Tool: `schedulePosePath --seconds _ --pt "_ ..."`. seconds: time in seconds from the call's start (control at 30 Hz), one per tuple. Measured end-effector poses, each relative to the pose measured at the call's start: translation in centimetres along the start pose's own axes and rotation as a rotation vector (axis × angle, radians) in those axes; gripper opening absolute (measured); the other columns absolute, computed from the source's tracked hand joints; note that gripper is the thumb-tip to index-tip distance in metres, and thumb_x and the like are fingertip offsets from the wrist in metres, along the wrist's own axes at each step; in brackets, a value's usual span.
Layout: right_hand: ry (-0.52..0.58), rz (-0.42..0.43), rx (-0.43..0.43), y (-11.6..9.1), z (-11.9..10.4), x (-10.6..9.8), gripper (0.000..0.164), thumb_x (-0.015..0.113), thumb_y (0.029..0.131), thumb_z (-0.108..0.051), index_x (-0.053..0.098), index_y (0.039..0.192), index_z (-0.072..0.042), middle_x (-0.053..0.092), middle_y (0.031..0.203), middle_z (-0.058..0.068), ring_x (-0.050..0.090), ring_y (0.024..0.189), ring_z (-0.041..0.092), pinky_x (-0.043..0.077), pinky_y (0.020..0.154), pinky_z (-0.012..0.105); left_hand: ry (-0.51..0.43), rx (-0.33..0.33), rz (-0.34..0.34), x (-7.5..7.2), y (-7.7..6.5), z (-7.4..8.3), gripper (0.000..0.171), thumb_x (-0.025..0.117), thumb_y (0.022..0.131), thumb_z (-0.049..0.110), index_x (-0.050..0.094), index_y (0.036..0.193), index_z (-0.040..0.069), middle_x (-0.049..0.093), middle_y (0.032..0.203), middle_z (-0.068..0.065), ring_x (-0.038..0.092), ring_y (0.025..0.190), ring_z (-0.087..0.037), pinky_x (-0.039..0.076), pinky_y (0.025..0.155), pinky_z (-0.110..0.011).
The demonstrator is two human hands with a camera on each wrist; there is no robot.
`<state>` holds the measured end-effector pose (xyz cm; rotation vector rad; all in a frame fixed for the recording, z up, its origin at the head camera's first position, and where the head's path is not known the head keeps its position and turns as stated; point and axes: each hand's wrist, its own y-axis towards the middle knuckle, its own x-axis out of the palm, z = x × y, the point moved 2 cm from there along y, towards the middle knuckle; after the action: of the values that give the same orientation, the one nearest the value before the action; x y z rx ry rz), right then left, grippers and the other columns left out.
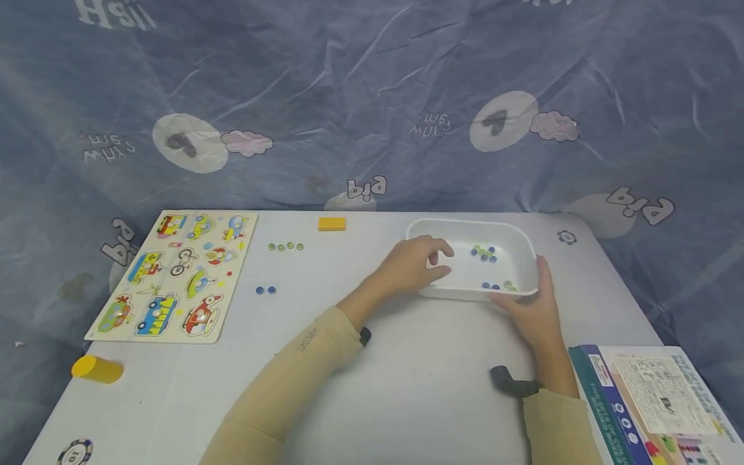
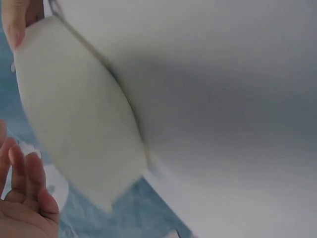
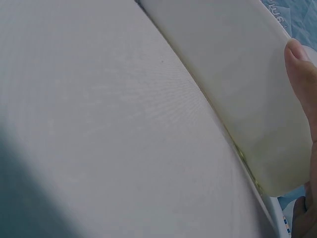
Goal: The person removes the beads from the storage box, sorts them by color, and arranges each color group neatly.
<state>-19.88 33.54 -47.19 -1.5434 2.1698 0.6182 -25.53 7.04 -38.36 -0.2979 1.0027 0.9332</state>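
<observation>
A white tray (image 1: 459, 296) stands at the back right of the table. Inside it, a cluster of small blue and green glass beads (image 1: 484, 254) lies toward the back, and a few more beads (image 1: 491, 286) sit by the front wall. My left hand (image 1: 414, 263) is over the tray's left end, thumb and fingers curved but apart, with nothing visible between them. In the left wrist view this hand (image 2: 29, 198) shows beside the tray's outer wall (image 2: 74, 109). My right hand (image 1: 533, 310) grips the front right corner, its thumb (image 3: 297, 57) on the rim in the right wrist view.
Left of the tray lie a row of several green beads (image 1: 281, 247), two blue beads (image 1: 259, 290) and a yellow block (image 1: 332, 224). A picture puzzle board (image 1: 177, 283) and a yellow cylinder (image 1: 97, 369) are at the left. A printed box (image 1: 662, 394) occupies the front right.
</observation>
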Motion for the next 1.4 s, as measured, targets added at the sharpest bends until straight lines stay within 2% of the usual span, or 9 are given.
schedulePosePath --seconds 0.1,0.17,0.3,0.43,0.53,0.67,0.97,1.13,1.4 --pt "-0.006 0.004 -0.012 0.1 -0.2 0.0 0.117 0.083 0.068 -0.041 -0.002 0.15 -0.039 0.007 0.16 -0.007 0.01 0.148 0.024 0.009 0.117 0.054 -0.029 0.029 -0.043 2.0 2.1 1.0 0.029 0.063 0.09 0.032 0.061 0.118 0.022 0.059 0.094 0.008 0.053 0.077 -0.005 0.043 0.07 -0.018" --pt "-0.006 0.004 -0.014 0.2 -0.2 -0.1 0.118 0.083 0.068 -0.041 -0.002 0.15 -0.039 0.007 0.16 -0.007 0.01 0.148 0.024 0.009 0.118 0.054 -0.067 0.016 -0.081 3.3 3.4 1.4 0.03 0.064 0.09 0.03 0.061 0.119 0.022 0.061 0.099 0.007 0.055 0.082 -0.004 0.044 0.073 -0.017" --pt "-0.01 0.0 -0.013 0.2 -0.3 -0.1 0.117 0.083 0.069 -0.041 -0.002 0.149 -0.04 0.006 0.16 -0.008 0.008 0.148 0.023 0.009 0.118 0.053 -0.147 -0.06 -0.167 5.6 5.7 1.4 0.031 0.069 0.086 0.028 0.062 0.117 0.023 0.062 0.102 0.007 0.056 0.089 -0.005 0.046 0.077 -0.017" --pt "0.0 -0.007 -0.014 0.1 -0.2 0.0 0.116 0.083 0.069 -0.039 -0.002 0.149 -0.04 0.004 0.16 -0.008 0.005 0.148 0.022 0.007 0.118 0.052 -0.201 -0.142 -0.227 7.0 6.9 1.3 0.034 0.075 0.081 0.027 0.064 0.113 0.024 0.061 0.101 0.007 0.057 0.091 -0.006 0.047 0.08 -0.019" --pt "0.009 -0.013 -0.01 0.1 -0.1 0.1 0.117 0.083 0.069 -0.039 -0.002 0.149 -0.041 0.003 0.16 -0.008 0.004 0.149 0.021 0.006 0.118 0.052 -0.218 -0.182 -0.256 7.6 7.4 1.2 0.035 0.077 0.078 0.027 0.066 0.111 0.024 0.061 0.098 0.008 0.057 0.088 -0.006 0.048 0.078 -0.019" --pt "0.005 -0.012 -0.006 0.0 -0.2 0.1 0.119 0.084 0.068 -0.04 -0.001 0.15 -0.037 0.003 0.16 -0.009 0.005 0.149 0.021 0.007 0.118 0.052 -0.215 -0.19 -0.3 8.3 7.7 1.2 0.03 0.076 0.079 0.027 0.068 0.108 0.023 0.062 0.094 0.009 0.057 0.084 -0.004 0.047 0.075 -0.017" --pt "-0.009 -0.008 -0.002 -0.1 -0.3 -0.1 0.118 0.083 0.068 -0.042 -0.002 0.151 -0.035 0.002 0.16 -0.009 0.005 0.148 0.023 0.009 0.118 0.053 -0.226 -0.131 -0.326 9.3 8.5 1.1 0.022 0.073 0.081 0.024 0.072 0.102 0.023 0.066 0.096 0.01 0.058 0.084 -0.003 0.046 0.075 -0.016" --pt "-0.001 -0.008 0.006 -0.2 -0.3 -0.1 0.117 0.083 0.068 -0.041 -0.003 0.148 -0.043 0.003 0.159 -0.01 0.008 0.148 0.023 0.01 0.118 0.053 -0.231 -0.092 -0.357 9.7 8.5 1.1 0.019 0.071 0.082 0.02 0.073 0.101 0.023 0.067 0.094 0.01 0.058 0.083 -0.003 0.045 0.074 -0.015" --pt "-0.004 -0.002 -0.006 -0.2 -0.2 0.0 0.117 0.084 0.068 -0.04 -0.003 0.146 -0.046 0.005 0.159 -0.012 0.009 0.148 0.022 0.011 0.118 0.052 -0.196 -0.101 -0.391 9.8 8.7 1.4 0.019 0.068 0.084 0.018 0.073 0.102 0.024 0.065 0.089 0.008 0.057 0.079 -0.005 0.045 0.071 -0.015"
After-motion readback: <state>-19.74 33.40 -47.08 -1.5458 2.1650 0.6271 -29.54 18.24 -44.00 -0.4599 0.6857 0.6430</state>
